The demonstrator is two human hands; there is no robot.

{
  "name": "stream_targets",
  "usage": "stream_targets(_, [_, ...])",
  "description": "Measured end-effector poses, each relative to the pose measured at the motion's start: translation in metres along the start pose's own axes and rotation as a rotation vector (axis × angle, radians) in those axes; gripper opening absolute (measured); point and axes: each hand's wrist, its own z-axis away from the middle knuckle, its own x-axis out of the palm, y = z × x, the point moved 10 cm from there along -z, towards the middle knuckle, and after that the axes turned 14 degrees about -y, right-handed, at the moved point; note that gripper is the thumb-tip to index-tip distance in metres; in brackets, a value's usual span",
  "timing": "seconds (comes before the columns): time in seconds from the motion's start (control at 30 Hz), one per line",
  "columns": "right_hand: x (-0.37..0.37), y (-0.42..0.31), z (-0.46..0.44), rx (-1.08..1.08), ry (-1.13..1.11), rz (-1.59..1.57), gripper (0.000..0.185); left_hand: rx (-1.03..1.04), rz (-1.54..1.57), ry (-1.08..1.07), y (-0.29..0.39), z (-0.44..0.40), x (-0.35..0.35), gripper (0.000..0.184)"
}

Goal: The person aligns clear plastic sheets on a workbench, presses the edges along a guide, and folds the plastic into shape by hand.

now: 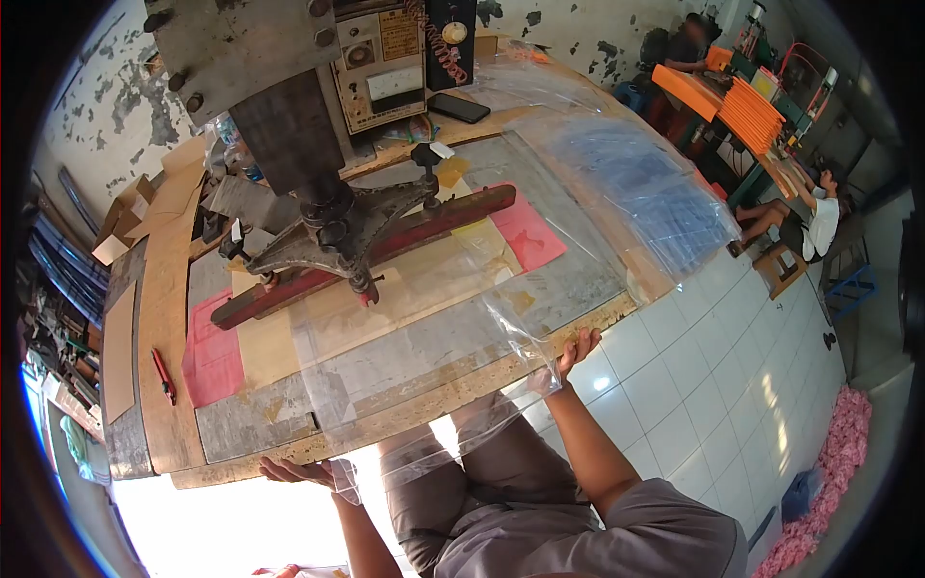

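Observation:
A clear plastic sheet (385,371) lies partly on the work board and hangs over its front edge toward my lap. My left hand (297,472) is under the board's front edge (385,424), fingers stretched out, beside a hanging corner of the sheet. At the same edge farther right is my right hand (576,351), fingers apart and pointing up, with the sheet draped by its wrist. Over the board stands a press head (332,236) with a long red-brown bar (424,237). Under the bar lie a tan sheet (279,342) and pink pieces (214,361).
A stack of clear film (626,183) covers the table's right side. A phone (459,108) lies by the control box (385,82). A red cutter (164,376) is at left. Two people are at the far right, near orange sheets (752,116).

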Motion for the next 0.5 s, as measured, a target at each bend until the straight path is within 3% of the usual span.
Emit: stream_targets(0.5, [0.004,0.005,0.009,-0.021,-0.029,-0.033,0.070,-0.018,0.003,-0.013,0.000,-0.001,0.000,0.076])
